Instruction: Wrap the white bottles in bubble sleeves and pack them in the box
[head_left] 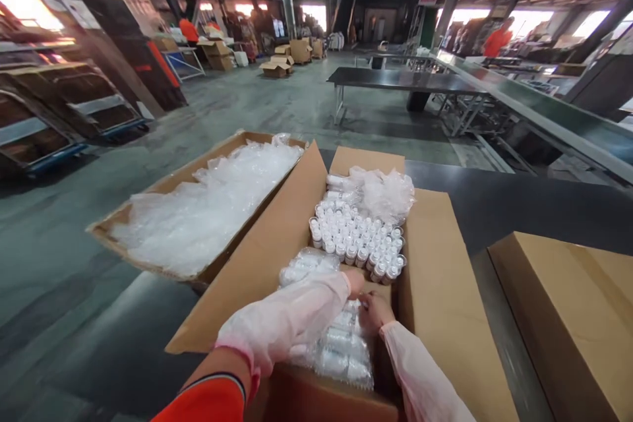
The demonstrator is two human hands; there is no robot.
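left hand (355, 282) and right hand (378, 310) close together at bag (343, 353), near end of box (448, 270); left's fingers hidden, right's curled, can't tell grip on either; bottles (355, 232) just beyond.

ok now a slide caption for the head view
Left hand and right hand close together in an open brown cardboard box, beside rows of white-capped bottles.

Capped bottles (356, 234) stand behind wrapped packs (343, 346) in the open carton (452, 277), between a plastic-filled box (121, 217) left and a closed carton (568, 303) right.
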